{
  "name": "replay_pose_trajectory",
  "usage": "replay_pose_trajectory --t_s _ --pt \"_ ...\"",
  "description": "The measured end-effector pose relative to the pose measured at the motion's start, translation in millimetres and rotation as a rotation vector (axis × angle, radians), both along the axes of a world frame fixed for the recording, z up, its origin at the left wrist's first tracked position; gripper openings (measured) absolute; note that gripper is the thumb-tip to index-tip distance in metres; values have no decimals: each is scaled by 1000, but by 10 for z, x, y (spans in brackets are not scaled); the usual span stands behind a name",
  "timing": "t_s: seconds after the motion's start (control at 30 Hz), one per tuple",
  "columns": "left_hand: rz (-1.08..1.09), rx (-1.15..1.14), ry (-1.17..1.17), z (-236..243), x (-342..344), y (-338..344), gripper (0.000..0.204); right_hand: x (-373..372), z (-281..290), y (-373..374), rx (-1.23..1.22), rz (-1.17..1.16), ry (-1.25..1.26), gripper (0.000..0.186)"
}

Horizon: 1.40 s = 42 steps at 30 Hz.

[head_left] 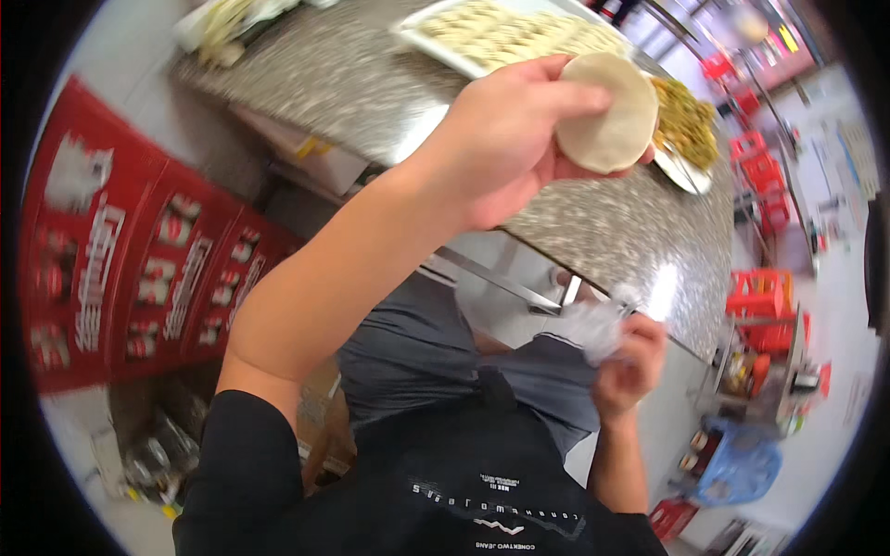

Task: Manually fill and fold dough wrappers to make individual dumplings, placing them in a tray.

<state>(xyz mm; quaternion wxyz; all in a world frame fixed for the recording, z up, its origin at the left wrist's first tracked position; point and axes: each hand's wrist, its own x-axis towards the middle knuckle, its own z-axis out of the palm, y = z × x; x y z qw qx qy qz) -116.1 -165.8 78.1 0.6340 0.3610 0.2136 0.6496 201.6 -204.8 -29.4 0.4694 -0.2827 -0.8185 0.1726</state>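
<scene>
Okay, left hand (505, 134) had a round dumpling wrapper (612, 130) pinched, thumb on top. Right hand (632, 363) blurred against crumpled plastic (598, 332), couldn't tell its grip.

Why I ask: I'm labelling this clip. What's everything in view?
Table: one, speckled grey, upper centre
Tray: one, white, on table
Dumplings: many, cream, in tray
Plate: one, white, on table
Filling: one heap, yellow-green, on plate
Dumpling wrapper: one, cream, in left hand
Blurred item: one, whitish, at right hand
Printed panels: several, red, left
Stools: several, red, right
Plastic item: one, blue, lower right
Bundle: one, pale, top left
T-shirt: one, black, bottom
Shorts: one pair, grey, centre
Hands: two, bare, right of centre
</scene>
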Motion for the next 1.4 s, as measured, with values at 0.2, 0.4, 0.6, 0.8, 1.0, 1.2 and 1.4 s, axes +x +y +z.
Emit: replay_pose_trajectory --t_s 0.2,0.4,0.6,0.8,1.0,1.2,1.4 --pt "322 -295 -144 -863 -884 -1450 36 -270 -1456 449 -354 22 -332 13" --pt "361 -658 -286 -1955 -888 -1665 32 -363 -2449 1421 -349 -370 -994 37" --pt "359 -1056 -112 -1885 -493 -1227 42 -658 -2877 2328 -505 -246 -765 40" --pt "422 -1497 -92 -1317 23 -496 41 -976 -3727 2344 -716 -87 -542 42" --pt "343 -1475 130 -1528 -43 -49 49 -1342 -4265 1765 -836 146 -352 45" --pt "221 -1370 223 -1593 -31 -339 59 -1564 -4105 1273 -803 376 -256 48" --pt "76 -1121 135 -1804 180 -1203 35 -1028 -3356 940 -682 582 -351 51"
